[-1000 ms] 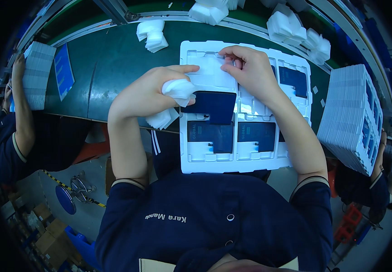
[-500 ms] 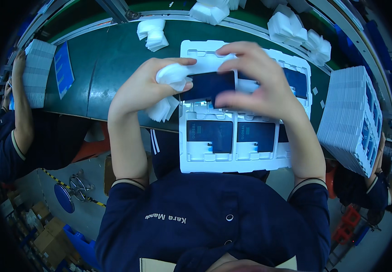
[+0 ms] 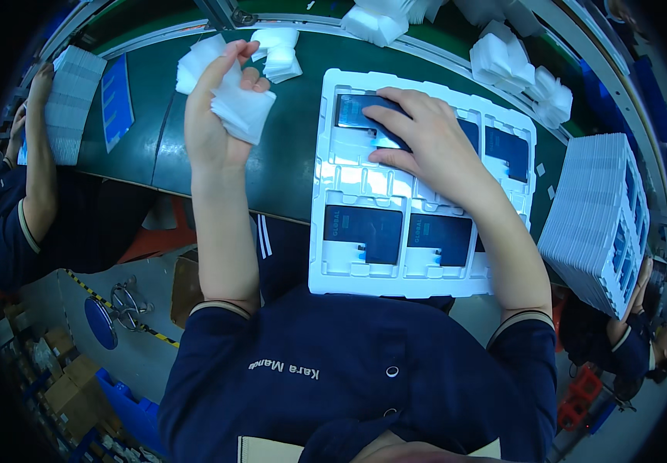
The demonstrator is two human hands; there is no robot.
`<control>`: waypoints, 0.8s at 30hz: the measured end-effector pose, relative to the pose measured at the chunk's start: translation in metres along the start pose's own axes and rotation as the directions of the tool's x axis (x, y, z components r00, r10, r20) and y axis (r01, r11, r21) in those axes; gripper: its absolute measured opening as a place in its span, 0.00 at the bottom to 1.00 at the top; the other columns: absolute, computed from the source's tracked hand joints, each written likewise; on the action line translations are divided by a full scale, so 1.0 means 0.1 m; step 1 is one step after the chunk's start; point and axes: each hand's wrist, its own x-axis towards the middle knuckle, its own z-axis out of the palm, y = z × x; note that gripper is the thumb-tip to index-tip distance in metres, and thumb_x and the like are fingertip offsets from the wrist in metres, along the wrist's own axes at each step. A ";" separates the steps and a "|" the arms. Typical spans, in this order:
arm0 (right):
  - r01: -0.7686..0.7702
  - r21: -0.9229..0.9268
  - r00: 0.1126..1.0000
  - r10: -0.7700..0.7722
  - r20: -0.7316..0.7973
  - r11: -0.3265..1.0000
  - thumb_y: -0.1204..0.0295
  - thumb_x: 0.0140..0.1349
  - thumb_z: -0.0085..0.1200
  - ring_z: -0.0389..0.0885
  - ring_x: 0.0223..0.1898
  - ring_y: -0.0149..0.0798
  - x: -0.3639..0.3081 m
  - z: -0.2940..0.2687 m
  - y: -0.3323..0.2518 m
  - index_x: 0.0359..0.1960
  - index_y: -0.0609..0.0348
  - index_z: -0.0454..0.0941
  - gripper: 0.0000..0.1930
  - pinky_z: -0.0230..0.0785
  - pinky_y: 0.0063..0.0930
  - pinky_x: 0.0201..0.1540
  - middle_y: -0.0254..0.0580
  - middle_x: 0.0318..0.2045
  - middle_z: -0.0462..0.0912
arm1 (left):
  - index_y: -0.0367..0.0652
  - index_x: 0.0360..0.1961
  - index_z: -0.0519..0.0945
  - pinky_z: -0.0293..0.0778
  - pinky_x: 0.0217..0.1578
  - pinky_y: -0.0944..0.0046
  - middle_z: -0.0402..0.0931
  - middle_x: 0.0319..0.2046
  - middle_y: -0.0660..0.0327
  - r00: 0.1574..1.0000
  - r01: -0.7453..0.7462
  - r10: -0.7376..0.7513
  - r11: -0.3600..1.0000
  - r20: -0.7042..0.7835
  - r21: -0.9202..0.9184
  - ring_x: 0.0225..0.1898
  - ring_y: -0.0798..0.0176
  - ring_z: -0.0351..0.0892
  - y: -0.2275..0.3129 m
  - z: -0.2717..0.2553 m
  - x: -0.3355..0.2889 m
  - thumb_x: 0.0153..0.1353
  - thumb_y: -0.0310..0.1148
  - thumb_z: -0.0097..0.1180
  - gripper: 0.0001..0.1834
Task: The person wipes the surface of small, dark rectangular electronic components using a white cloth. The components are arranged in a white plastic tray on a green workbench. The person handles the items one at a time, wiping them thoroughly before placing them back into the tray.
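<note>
My left hand (image 3: 216, 127) is raised over the green table, left of the tray, its fingers curled around a bundle of thin white foam sheets (image 3: 244, 112). My right hand (image 3: 433, 139) reaches over the white plastic tray (image 3: 426, 287), fingers spread and resting on a black flat battery (image 3: 352, 112) in the upper left compartment. That hand partly covers this battery and its neighbour. Below, L-shaped batteries (image 3: 383, 231) lie in the near row, each with a small connector. Another battery (image 3: 507, 150) sits in the far right compartment; my forearm hides part of the near row.
Piles of white foam sheets (image 3: 279, 58) lie along the table's far side. A tall stack of white trays (image 3: 588, 208) stands at right, beside a person. At left, another person handles a tray stack (image 3: 67, 100) near a blue sheet (image 3: 116, 108).
My left hand has moved up and left, away from the tray, with the foam sheets. The battery by my right hand now lies in the upper left compartment, and that hand rests on it.
</note>
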 end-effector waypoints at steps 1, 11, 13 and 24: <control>0.012 -0.045 1.000 -0.010 0.028 0.999 0.60 0.53 0.62 0.69 0.59 0.46 -0.01 0.01 -0.02 0.51 0.52 0.76 0.24 0.58 0.43 0.60 0.44 0.55 0.74 | 0.30 0.45 0.73 0.68 0.33 0.65 0.73 0.39 0.50 1.000 0.011 -0.011 0.999 0.011 -0.034 0.29 0.68 0.69 -0.01 0.01 -0.02 0.61 0.30 0.54 0.15; -0.284 0.840 0.918 0.384 0.099 0.462 0.64 0.65 0.55 0.76 0.51 0.35 -0.03 -0.11 -0.08 0.51 0.61 0.75 0.18 0.65 0.33 0.57 0.43 0.48 0.78 | 0.32 0.47 0.74 0.74 0.51 0.60 0.76 0.46 0.51 0.965 0.225 -0.224 0.974 0.139 0.010 0.49 0.57 0.77 -0.55 0.58 -0.32 0.66 0.33 0.51 0.15; -0.231 0.938 0.880 0.468 0.087 0.260 0.68 0.62 0.59 0.78 0.41 0.28 -0.03 -0.18 -0.13 0.46 0.64 0.76 0.15 0.70 0.22 0.47 0.39 0.39 0.81 | 0.34 0.44 0.76 0.76 0.46 0.64 0.78 0.42 0.53 0.955 0.229 -0.230 0.973 0.188 0.027 0.44 0.63 0.79 -0.64 0.74 -0.40 0.67 0.33 0.52 0.12; -0.108 0.984 0.713 0.701 -0.022 0.140 0.76 0.58 0.61 0.82 0.35 0.28 -0.59 -0.54 0.55 0.37 0.60 0.80 0.07 0.78 0.23 0.40 0.36 0.33 0.84 | 0.37 0.41 0.79 0.75 0.40 0.59 0.80 0.32 0.53 0.878 -0.278 -0.284 0.351 0.385 0.894 0.39 0.56 0.82 -0.87 0.95 -0.28 0.56 0.34 0.61 0.14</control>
